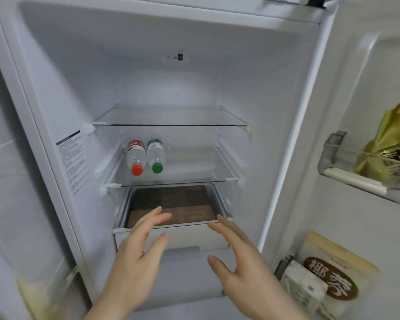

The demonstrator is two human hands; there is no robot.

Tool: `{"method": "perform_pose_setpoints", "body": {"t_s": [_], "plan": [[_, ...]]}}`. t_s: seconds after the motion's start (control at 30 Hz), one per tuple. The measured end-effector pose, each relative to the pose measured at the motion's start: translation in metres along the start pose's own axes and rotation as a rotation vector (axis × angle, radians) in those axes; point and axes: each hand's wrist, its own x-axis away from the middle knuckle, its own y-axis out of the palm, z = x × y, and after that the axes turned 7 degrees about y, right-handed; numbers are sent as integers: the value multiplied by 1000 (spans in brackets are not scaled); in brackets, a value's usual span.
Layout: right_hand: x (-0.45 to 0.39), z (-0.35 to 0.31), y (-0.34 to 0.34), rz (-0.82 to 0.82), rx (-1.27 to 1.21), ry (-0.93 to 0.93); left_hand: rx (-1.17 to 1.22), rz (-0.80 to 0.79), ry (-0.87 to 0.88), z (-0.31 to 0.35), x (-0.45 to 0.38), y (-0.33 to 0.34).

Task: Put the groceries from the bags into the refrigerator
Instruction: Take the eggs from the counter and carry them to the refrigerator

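Head view, bottles [146, 157] lying caps forward, left hand [134, 262], right hand [243, 266] empty, spread.

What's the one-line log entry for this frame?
stage: at open fridge | left hand: open, holds nothing | right hand: open, holds nothing | both in front of drawer | middle shelf: two bottles lying flat

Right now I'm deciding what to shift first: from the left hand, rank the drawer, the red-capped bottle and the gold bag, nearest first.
From the left hand, in the head view:
1. Drawer: just ahead of the fingertips, at the bottom of the fridge.
2. Red-capped bottle: above, lying on the middle shelf.
3. Gold bag: far right, in the door bin.
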Motion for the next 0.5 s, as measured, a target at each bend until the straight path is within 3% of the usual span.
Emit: {"method": "perform_pose_setpoints", "body": {"t_s": [0.23, 0.5], "plan": [[77, 11, -26, 52, -23, 82, -157, -201, 120, 19, 43, 38], [177, 22, -71, 349, 16, 327, -175, -483, 381, 51, 35, 103]]}}
